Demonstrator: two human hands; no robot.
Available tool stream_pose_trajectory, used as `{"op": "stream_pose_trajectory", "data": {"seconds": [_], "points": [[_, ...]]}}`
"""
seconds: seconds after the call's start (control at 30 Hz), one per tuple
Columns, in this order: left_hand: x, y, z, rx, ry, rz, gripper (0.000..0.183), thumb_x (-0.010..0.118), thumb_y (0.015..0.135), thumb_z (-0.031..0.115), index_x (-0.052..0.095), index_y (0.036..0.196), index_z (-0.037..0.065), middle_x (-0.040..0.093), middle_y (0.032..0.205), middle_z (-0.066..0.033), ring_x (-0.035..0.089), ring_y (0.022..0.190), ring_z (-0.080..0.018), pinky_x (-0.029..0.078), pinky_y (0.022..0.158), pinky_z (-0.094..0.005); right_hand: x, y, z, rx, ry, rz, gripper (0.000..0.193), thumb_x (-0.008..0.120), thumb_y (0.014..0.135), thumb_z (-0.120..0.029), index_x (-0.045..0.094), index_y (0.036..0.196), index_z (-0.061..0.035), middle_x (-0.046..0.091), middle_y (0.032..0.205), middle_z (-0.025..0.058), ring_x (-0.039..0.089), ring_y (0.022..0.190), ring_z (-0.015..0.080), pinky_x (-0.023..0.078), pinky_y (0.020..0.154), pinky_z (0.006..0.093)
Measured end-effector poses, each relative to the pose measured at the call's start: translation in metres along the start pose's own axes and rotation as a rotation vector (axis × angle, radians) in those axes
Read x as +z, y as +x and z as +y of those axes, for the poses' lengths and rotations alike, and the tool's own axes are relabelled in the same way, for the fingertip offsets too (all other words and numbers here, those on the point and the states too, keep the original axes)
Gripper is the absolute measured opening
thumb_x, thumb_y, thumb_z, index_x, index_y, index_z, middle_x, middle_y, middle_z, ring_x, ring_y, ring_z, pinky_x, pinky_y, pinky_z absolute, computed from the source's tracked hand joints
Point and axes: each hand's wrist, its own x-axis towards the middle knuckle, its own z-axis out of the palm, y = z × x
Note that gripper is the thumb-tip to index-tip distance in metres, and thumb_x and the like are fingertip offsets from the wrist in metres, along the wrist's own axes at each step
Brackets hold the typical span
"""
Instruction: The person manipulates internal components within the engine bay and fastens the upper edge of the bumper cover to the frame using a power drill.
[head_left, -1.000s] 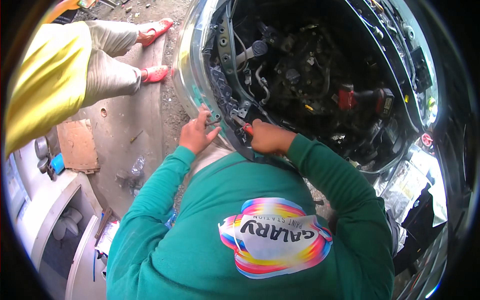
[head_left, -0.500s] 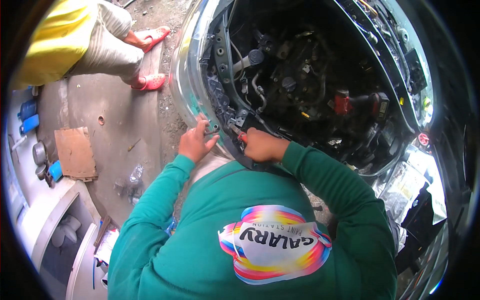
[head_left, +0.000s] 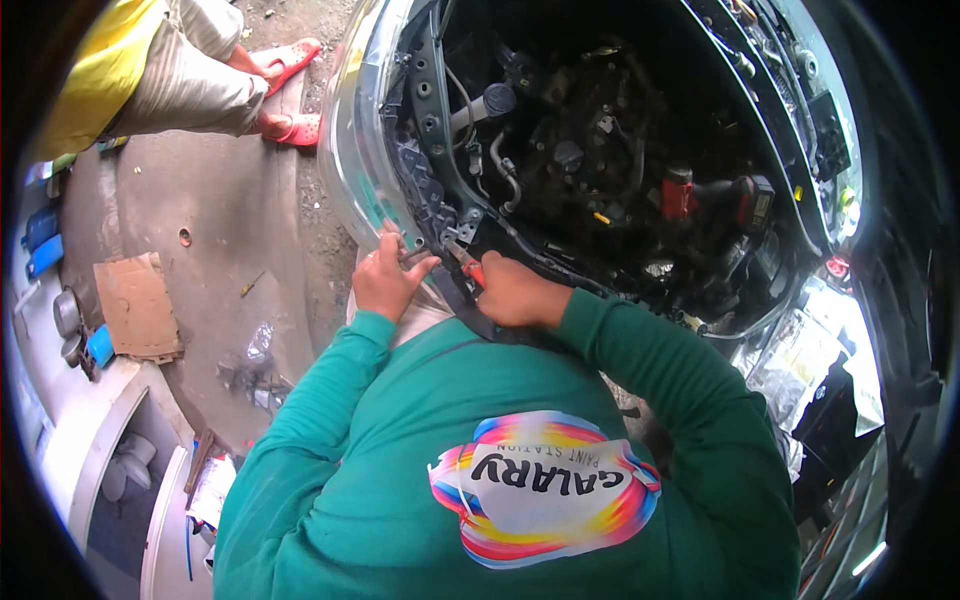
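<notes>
My right hand [head_left: 522, 291] is closed around the red handles of pliers [head_left: 469, 267]. Their metal jaws point up and left at the front edge of a car's open engine bay, beside a metal bracket [head_left: 463, 226]. My left hand [head_left: 386, 281] pinches a small dark rod-like piece [head_left: 411, 257] between thumb and fingers, at the lower end of a clear headlight [head_left: 345, 140]. Whether the jaws grip anything is too small to tell. A black trim strip [head_left: 456, 295] runs down between my hands toward my waist.
A red and black cordless power tool [head_left: 680, 195] lies inside the engine bay, near hoses and a capped filler neck [head_left: 492, 101]. At the upper left stands a person in red clogs [head_left: 293, 129]. Cardboard [head_left: 139, 308] and plastic scraps [head_left: 258, 345] lie on the ground.
The whole scene has shifted slightly left in the picture. My left thumb and fingers have altered their hold on the small piece. The right hand keeps its grip on the pliers.
</notes>
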Motion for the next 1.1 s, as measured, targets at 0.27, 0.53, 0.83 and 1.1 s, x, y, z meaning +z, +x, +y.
{"op": "stream_pose_trajectory", "data": {"seconds": [0.27,0.53,0.83,1.1], "points": [[0.003,-0.002,0.002,-0.040,0.013,-0.007,0.065,0.090,0.072,0.056,0.058,0.105,0.011,0.073,0.087,-0.0077,0.074,0.079,-0.0348,0.058,0.068,-0.0476,0.003,0.005,0.005,-0.012,0.030,-0.004,0.041,0.063,0.085,-0.013,0.052,0.116,0.0129,0.067,0.107,0.0366,0.068,0.104,0.0504,0.053,0.089,0.0507],[0.002,-0.002,0.003,-0.041,-0.019,0.036,0.066,0.092,0.069,0.058,0.053,0.100,0.014,0.070,0.082,-0.0076,0.072,0.077,-0.0384,0.055,0.065,-0.0499,-0.008,0.000,-0.004,0.113,0.189,-0.094,0.047,0.064,0.084,-0.014,0.057,0.121,0.0147,0.067,0.113,0.0363,0.068,0.110,0.0474,0.053,0.091,0.0483],[-0.019,0.004,0.008,-0.110,0.060,-0.199,0.074,0.087,0.080,0.050,0.055,0.133,0.010,0.077,0.102,-0.0107,0.075,0.094,-0.0382,0.059,0.079,-0.0500,-0.016,-0.024,0.024,-0.022,0.019,-0.016,0.046,0.063,0.086,-0.015,0.058,0.123,0.0132,0.068,0.119,0.0372,0.068,0.113,0.0497,0.054,0.095,0.0506],[-0.027,-0.002,0.006,0.047,-0.023,-0.083,0.055,0.088,0.082,0.041,0.058,0.121,0.015,0.075,0.091,-0.0123,0.075,0.086,-0.0381,0.057,0.073,-0.0504,0.004,-0.049,0.109,-0.041,0.019,0.274,0.027,0.062,0.086,-0.011,0.061,0.110,0.0025,0.068,0.113,0.0309,0.066,0.112,0.0481,0.051,0.093,0.0514]]}}
